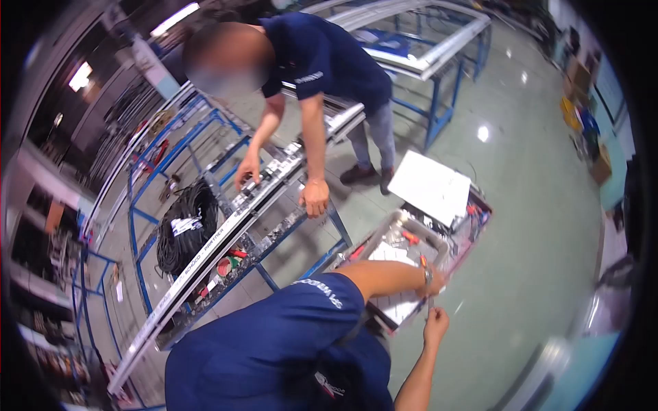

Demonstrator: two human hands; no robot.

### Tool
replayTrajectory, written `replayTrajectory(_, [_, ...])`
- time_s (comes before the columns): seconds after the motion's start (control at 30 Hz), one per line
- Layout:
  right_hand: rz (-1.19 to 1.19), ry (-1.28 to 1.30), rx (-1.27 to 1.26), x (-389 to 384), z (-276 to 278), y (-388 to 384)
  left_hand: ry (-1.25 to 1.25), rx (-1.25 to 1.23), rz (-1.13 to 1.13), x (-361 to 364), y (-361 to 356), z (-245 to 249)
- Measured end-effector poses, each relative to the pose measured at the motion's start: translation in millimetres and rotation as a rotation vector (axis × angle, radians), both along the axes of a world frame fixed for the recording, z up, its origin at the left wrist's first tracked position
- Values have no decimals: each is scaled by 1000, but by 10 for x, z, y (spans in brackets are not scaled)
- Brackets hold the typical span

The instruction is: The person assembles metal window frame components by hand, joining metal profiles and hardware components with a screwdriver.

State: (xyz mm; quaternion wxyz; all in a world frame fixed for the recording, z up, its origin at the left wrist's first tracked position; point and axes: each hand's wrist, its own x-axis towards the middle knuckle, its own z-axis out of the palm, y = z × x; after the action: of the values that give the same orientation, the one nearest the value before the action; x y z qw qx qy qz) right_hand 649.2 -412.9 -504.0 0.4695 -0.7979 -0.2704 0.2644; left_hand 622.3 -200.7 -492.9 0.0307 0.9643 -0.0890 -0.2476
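My left hand [433,282], with a watch [428,275] at the wrist, is over the right edge of a tool cart. Its fingers are bunched and partly hidden from view. Just below it, my right hand [436,326] is closed, fingertips pinched together near the cart's corner. A thin dark sliver shows between the two hands, too small to name. Under my left forearm lie white papers [397,308] on the cart. A grey tray [439,240] behind them contains an orange-handled tool [410,237] and other small items.
A white board [428,186] covers the cart's far end. To the left, a co-worker [329,61] leans over a long white profile [185,277] on blue trestles [147,274]. A coil of black gasket-like strip [185,240] hangs there. Another frame [439,61] rests on a blue stand behind.
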Motion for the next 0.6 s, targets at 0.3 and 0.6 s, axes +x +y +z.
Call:
replayTrajectory(0.3, [-85, -65, 12, -117, 207, 94, 14, -260, 28, -134, 47, 682])
replayTrajectory(0.6, [-112, -53, 27, -297, 207, 156, 13, -203, 43, -95, 42, 461])
